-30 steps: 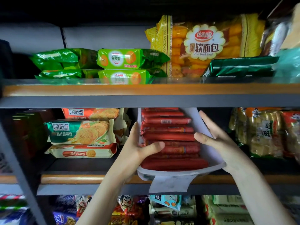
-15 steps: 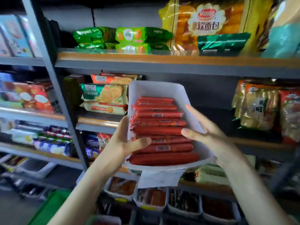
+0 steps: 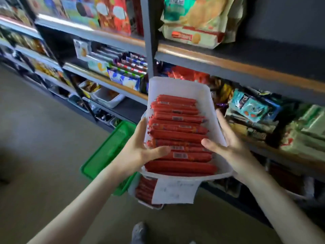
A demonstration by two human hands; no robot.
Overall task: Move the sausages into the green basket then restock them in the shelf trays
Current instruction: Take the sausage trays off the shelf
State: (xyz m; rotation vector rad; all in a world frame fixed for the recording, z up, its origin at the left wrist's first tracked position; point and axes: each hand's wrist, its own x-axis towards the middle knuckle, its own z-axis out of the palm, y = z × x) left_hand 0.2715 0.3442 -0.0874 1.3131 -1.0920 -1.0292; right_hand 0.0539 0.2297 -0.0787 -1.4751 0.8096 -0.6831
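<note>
Grey shelving (image 3: 228, 62) packed with snack packets is filling the background. The green basket (image 3: 105, 152) is sitting on the floor (image 3: 44, 138) beside it, partly hidden behind the white tray (image 3: 184, 87). That tray is being held in the air, with red sausages (image 3: 177, 136) lying stacked across it. The left hand (image 3: 139, 152) is gripping its left wall, thumb lying over the sausages; the right hand (image 3: 226, 148) is clasping the right wall, thumb hooked over the rim. A paper label (image 3: 174, 191) is hanging from the near edge

Both hands (image 3: 139, 152) (image 3: 228, 148) hold sausage tray (image 3: 179, 85) above green basket (image 3: 105, 152).
</note>
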